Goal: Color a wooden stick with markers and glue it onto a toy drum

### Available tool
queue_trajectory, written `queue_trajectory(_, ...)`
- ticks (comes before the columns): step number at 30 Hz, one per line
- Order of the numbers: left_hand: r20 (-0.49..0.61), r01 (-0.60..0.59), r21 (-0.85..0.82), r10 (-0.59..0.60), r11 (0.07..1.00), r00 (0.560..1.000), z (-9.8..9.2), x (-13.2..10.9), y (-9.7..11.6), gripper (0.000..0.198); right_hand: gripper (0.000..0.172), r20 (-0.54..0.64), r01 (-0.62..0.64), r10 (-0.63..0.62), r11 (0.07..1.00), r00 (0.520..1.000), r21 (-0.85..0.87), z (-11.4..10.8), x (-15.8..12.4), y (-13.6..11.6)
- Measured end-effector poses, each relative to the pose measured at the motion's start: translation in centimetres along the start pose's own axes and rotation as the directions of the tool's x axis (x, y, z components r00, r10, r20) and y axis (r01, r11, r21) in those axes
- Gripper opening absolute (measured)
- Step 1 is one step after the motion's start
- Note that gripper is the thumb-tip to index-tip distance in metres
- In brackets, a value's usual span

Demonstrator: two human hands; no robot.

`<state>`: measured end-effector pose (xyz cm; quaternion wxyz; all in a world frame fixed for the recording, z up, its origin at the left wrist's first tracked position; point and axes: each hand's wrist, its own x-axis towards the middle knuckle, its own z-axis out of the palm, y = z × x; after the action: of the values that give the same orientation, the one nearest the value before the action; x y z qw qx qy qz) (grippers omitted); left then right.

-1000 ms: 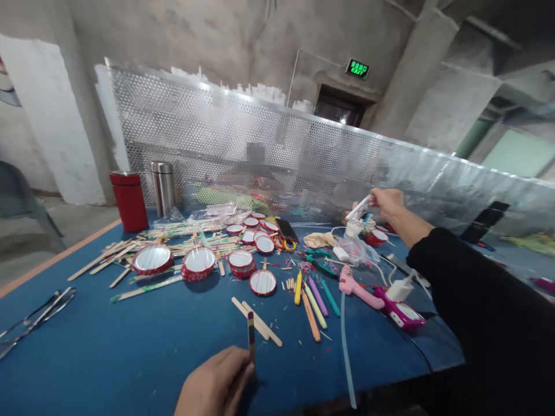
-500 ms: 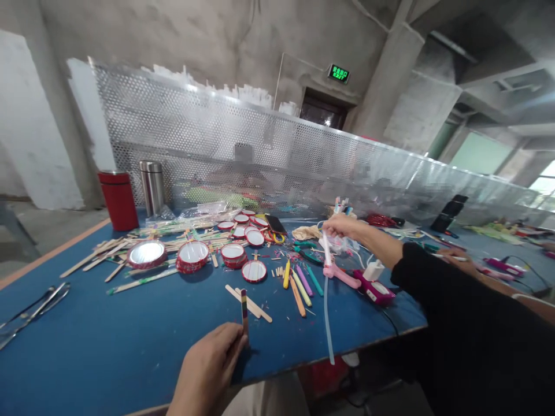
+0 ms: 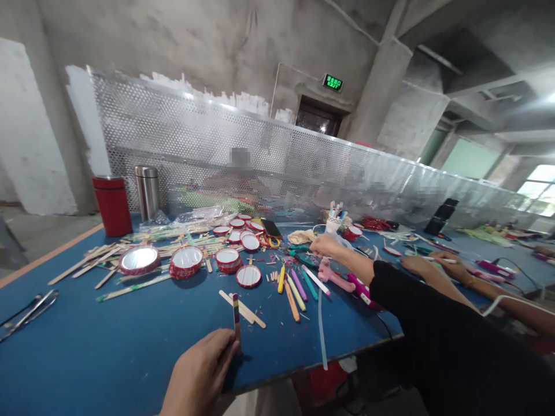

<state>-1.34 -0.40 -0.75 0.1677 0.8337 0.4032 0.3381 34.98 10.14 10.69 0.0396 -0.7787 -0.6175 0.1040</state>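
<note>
My left hand (image 3: 202,367) pinches a craft stick (image 3: 236,312) with coloured bands, upright above the front of the table. Two plain craft sticks (image 3: 243,309) lie behind it. My right hand (image 3: 326,247) reaches far over the table beside the green-handled pliers (image 3: 299,254). Its fingers are curled together, and what they hold, if anything, is hidden. Nearer me, a white marker with a pink end (image 3: 315,280) lies apart from that hand. Several coloured markers (image 3: 289,300) rest to its left, and a pink glue gun (image 3: 333,276) to its right.
Round red-rimmed mirrors (image 3: 186,261) and many craft sticks (image 3: 104,257) cover the left back. A red flask (image 3: 111,205) and a steel flask (image 3: 147,193) stand there. Scissors or tweezers-like metal tools (image 3: 32,315) lie left. A co-worker's hands (image 3: 433,266) are at the right.
My right hand has let go of the white marker, which now lies beside the coloured ones. That hand has shifted left and slightly nearer. My left hand still holds the banded stick.
</note>
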Motion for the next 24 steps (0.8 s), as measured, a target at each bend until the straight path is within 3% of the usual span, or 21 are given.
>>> queue_trajectory(6,0.013,-0.011,-0.009,0.011,1.000,1.000,0.0,0.1,-0.1,0.027,0.032,0.137,-0.142,0.154,0.985,0.978,-0.099,-2.1,-1.8,-0.5)
queue_trajectory(12,0.034,0.009,-0.004,-0.009,1.000,0.999,-0.1,0.1,-0.1,0.028,0.029,0.320,-0.115,0.200,0.958,0.926,-0.264,0.6,-6.2,-2.4)
queue_trajectory(18,0.025,0.011,0.018,-0.011,1.000,1.000,0.0,0.1,-0.2,0.029,0.030,0.263,-0.062,0.148,0.949,0.953,-0.310,2.2,-7.1,-3.9)
queue_trajectory(24,0.040,0.018,0.016,-0.018,1.000,0.999,0.0,0.1,-0.3,0.029,0.031,0.120,-0.015,0.053,0.954,0.991,-0.298,2.3,-6.1,-3.0)
